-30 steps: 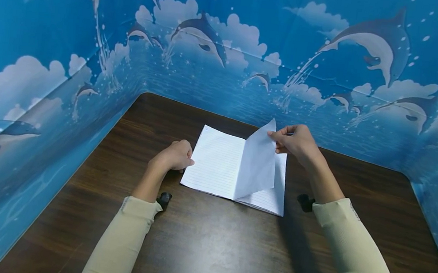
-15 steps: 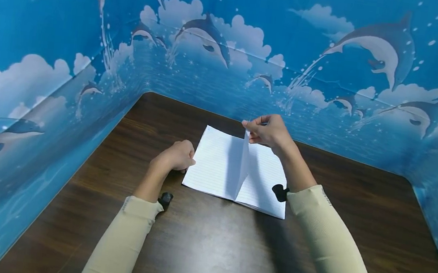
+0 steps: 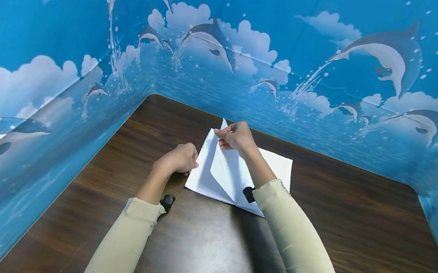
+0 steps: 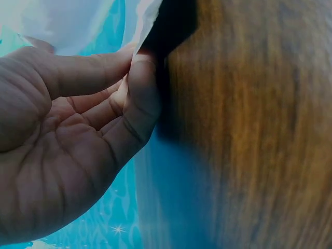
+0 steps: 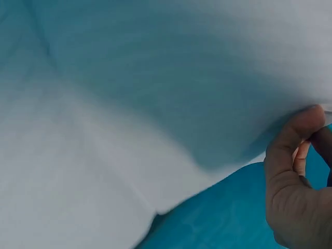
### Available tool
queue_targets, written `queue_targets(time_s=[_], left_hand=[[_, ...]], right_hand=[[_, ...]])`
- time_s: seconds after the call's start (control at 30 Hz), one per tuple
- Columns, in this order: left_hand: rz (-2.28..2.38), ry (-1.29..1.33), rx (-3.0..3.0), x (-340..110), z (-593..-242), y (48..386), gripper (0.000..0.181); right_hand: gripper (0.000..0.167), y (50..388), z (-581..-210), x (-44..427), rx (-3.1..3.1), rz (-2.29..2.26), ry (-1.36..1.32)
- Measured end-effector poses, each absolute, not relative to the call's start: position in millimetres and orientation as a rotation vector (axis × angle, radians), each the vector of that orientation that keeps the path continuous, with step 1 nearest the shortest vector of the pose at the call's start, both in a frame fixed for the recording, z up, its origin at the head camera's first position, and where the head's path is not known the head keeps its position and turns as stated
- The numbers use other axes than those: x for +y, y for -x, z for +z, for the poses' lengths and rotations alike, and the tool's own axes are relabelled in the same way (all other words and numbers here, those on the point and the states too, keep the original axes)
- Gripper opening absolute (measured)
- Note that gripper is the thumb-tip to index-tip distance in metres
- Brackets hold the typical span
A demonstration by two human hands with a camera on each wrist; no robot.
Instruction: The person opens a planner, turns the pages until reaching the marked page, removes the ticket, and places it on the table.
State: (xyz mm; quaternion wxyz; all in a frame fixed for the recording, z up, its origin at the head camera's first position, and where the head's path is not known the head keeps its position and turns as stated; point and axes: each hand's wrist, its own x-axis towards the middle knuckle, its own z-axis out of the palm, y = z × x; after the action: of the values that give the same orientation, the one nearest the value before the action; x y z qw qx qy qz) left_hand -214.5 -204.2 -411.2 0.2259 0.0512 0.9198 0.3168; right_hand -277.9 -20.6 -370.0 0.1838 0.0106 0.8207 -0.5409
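An open notebook with lined white pages lies on the dark wooden table. At its left edge my left hand pinches the notebook's edge between thumb and fingers. The left wrist view shows that hand close up, with the white paper edge between its thumb and index finger. Over the left page, my right hand pinches the upper part of a raised leaf, which slants leftward from the spine. Pale pages fill most of the right wrist view, beside the right hand's fingers.
A blue cloth backdrop printed with dolphins and clouds stands along the table's back and left sides. A black wrist device sits on the left arm, another on the right.
My right hand has carried the leaf from the right side, past upright, over to the left page. My left hand has stayed at the notebook's left edge.
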Motion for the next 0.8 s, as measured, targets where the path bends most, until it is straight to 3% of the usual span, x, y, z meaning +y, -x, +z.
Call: queue_targets(time_s=[0.4,0.67,0.8], left_hand=[[1.007,-0.123,2.48,-205,-413,214,0.021],[1.092,-0.177,2.419,-212,-413,215,0.046],[1.012,-0.183,2.441,-212,-412,216,0.046]], right_hand=[[0.031,281,-425,-52,2.539,-1.268,-0.069],[0.022,275,-427,-53,2.612,-1.214,0.077],[0.018,271,-423,-50,2.593,-1.192,0.111]])
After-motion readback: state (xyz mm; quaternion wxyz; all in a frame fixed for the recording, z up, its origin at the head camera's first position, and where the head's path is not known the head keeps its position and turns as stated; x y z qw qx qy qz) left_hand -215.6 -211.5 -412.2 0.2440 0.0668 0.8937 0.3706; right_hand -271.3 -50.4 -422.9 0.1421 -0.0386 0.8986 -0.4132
